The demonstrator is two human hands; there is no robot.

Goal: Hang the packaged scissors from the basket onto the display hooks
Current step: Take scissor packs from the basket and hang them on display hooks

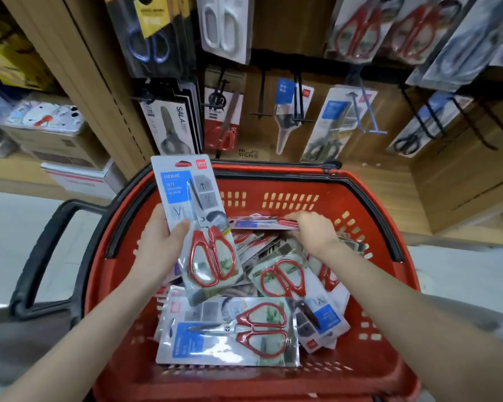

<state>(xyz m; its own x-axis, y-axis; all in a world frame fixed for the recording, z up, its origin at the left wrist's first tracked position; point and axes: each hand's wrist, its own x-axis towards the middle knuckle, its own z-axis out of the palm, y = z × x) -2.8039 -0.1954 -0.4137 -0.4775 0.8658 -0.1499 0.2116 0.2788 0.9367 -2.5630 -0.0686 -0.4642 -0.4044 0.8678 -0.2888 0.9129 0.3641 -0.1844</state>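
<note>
A red plastic basket (369, 369) sits below me, holding several packaged red-handled scissors (230, 332). My left hand (160, 242) holds one pack of scissors (198, 221) upright above the basket's left side, thumb across its front. My right hand (312, 230) reaches into the far side of the basket, fingers closed on the edge of another pack (262, 223) that lies nearly flat. Display hooks (366, 111) stick out of the wooden wall above, some bare, some carrying packs of scissors.
The basket's black handle (38, 256) folds out to the left. Other scissor packs (357, 30) hang in rows overhead. Cardboard boxes (55, 140) and toys sit on a shelf at the left. A pale floor shows on both sides.
</note>
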